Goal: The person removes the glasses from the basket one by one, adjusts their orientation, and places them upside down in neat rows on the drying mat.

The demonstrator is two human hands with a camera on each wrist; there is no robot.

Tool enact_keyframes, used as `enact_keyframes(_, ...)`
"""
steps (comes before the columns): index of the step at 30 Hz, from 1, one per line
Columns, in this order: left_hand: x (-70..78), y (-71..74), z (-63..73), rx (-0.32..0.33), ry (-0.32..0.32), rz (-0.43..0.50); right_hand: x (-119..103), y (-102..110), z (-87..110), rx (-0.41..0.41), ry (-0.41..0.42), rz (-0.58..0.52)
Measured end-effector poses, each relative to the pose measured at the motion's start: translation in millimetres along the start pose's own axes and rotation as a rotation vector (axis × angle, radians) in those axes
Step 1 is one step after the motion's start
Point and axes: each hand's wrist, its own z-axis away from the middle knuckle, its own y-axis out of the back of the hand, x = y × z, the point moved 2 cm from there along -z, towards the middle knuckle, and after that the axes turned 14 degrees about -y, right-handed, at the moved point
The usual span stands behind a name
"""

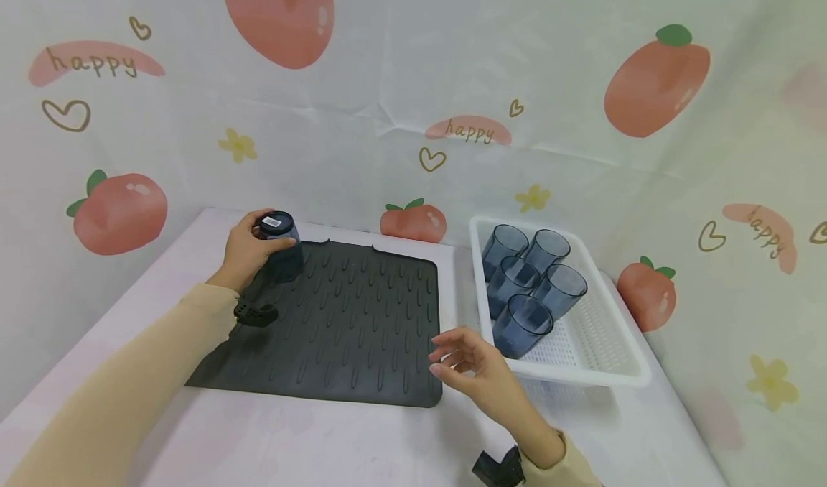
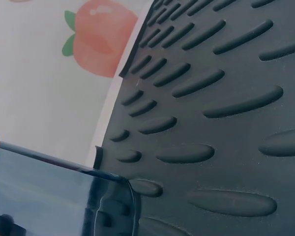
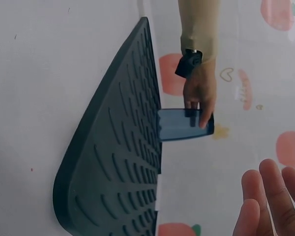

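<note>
My left hand (image 1: 242,256) grips a blue-tinted glass (image 1: 286,261) near its base, thumb on one side. The glass is upside down, base up with a white label, at the far left corner of a black ridged drying mat (image 1: 349,314). In the right wrist view its rim meets or nearly meets the mat; I cannot tell which. The left wrist view shows part of the clear glass wall (image 2: 44,191) over the ridges. My right hand (image 1: 478,378) holds nothing, its fingers loosely bent beside the mat's right edge, left of a white basket (image 1: 601,322).
Several matching glasses (image 1: 522,325) stand mouth up, leaning a little, in the left part of the basket. Behind the table (image 1: 310,444) hangs a white cloth (image 1: 362,63) printed with peaches and hearts. A black strap (image 1: 500,467) circles my right wrist.
</note>
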Motion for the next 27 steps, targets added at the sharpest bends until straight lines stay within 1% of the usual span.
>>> enact_keyframes(7,-1.4,-1.0,0.7,0.009,0.011,0.007,-0.1,-0.8,-0.1,0.007,-0.001,0.004)
enact_keyframes(11,-2.8,-0.7,-0.1,0.007,0.002,0.000,-0.9,-1.0,-0.4,0.006,0.000,0.002)
enact_keyframes(18,-3.5,0.7,-2.8,-0.011,-0.004,-0.018,-0.7,-1.2,-0.6,-0.004,-0.001,-0.003)
enact_keyframes(25,4.1,2.6,-2.9,-0.029,0.002,0.013,0.4,-1.5,-0.8,-0.006,-0.009,0.002)
enact_keyframes(27,7.2,4.4,-2.6,-0.039,-0.006,0.010,0.7,-1.6,-0.9,-0.007,-0.012,0.003)
